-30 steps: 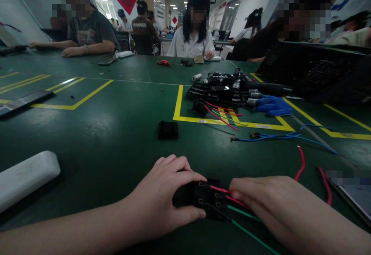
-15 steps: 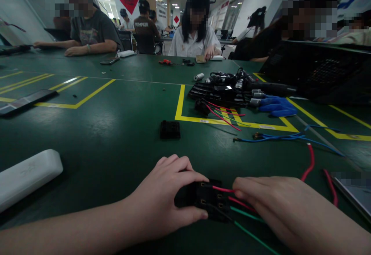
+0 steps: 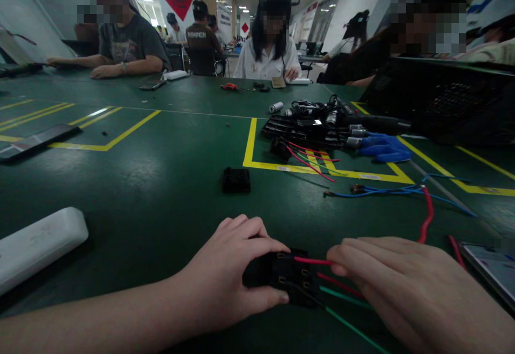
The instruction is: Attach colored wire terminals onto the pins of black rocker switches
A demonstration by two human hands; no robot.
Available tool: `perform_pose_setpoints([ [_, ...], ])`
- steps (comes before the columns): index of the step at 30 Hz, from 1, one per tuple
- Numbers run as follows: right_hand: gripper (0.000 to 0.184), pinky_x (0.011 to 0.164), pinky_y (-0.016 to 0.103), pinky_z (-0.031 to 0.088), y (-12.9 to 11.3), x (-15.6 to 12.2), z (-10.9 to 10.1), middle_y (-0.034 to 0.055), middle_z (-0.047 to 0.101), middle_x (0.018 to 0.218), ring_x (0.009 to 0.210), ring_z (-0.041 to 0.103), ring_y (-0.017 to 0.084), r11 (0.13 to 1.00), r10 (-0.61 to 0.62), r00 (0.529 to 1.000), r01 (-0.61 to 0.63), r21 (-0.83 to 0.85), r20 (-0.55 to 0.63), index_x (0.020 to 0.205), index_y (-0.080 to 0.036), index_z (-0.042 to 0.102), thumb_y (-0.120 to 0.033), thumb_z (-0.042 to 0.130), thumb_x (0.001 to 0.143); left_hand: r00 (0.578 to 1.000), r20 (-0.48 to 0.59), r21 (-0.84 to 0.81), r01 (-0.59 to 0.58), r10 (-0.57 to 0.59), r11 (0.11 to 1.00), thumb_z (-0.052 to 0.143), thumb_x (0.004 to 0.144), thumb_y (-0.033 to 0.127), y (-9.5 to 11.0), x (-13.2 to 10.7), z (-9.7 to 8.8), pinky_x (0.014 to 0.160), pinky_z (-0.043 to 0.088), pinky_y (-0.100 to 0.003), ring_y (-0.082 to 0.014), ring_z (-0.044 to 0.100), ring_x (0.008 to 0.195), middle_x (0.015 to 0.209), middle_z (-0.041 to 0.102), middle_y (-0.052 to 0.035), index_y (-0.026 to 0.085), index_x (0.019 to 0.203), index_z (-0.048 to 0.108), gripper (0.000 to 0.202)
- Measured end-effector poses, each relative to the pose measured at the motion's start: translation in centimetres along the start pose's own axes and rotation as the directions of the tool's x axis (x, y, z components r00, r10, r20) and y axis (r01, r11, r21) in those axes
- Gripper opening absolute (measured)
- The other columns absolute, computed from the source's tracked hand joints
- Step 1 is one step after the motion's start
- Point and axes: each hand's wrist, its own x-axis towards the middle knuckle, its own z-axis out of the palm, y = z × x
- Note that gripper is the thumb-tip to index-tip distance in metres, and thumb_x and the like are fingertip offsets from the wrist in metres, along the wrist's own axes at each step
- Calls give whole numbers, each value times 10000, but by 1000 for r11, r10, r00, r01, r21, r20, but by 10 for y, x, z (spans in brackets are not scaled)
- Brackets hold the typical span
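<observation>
A black plastic socket block (image 3: pixel 295 279) with small brass contacts lies on the green table, pinned between the thumb and fingers of my left hand (image 3: pixel 237 273). Two red wires and two green wires (image 3: pixel 350 322) run from it to the right. My right hand (image 3: pixel 394 284) is closed on the upper red wire (image 3: pixel 311 260), a short way from the block; its fingertips are pressed together. The lower red wire and the green ones pass beneath that hand. A second black block (image 3: pixel 236 180) sits apart, farther up the table.
A pile of black connectors and cables (image 3: pixel 314 126) lies beyond, with a blue glove-like item (image 3: pixel 384 146). Blue wires (image 3: pixel 374 190) and a thick red cable (image 3: pixel 428 214) are at the right, near a phone (image 3: pixel 491 273). A white power strip (image 3: pixel 44 246) rests at left. Co-workers sit opposite.
My right hand has shifted slightly right and up along the red wire. The thick red cable and the phone beside that hand have moved a little. My left hand stays put.
</observation>
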Motion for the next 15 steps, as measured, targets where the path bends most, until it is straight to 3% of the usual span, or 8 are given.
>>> perform_pose_setpoints([
  [3,303,463,267,474,2,-3,2,-17,665,634,487,648,160,999,29,999,-30,35,35,773,-251,561,-32,367,849,1000,1,1,3,-3,1000,881,758,251,0,0,-1,878,405,-408,-253,568,990,1041,623,-10,293,1188,705,466],
  [6,296,422,247,423,4,-7,8,-37,651,602,459,637,154,987,90,977,-113,115,193,747,-260,559,-39,401,865,1000,-6,6,-6,6,1000,880,754,238,0,1,0,866,406,-401,-251,567,985,1037,623,-7,295,1186,704,470],
  [10,270,457,228,401,5,-8,14,-35,687,647,508,655,146,943,171,894,-270,195,414,747,-252,569,-59,460,902,1000,-16,10,-5,5,1000,876,755,237,-1,1,0,849,412,-392,-252,563,981,1039,624,-11,299,1181,704,464],
  [15,302,485,224,395,5,-6,12,-29,685,654,550,658,148,881,224,810,-406,244,543,728,-247,558,-109,425,961,1000,-9,10,7,-7,1000,874,757,240,0,1,0,857,419,-402,-256,562,983,1037,623,-16,299,1178,706,457],
])
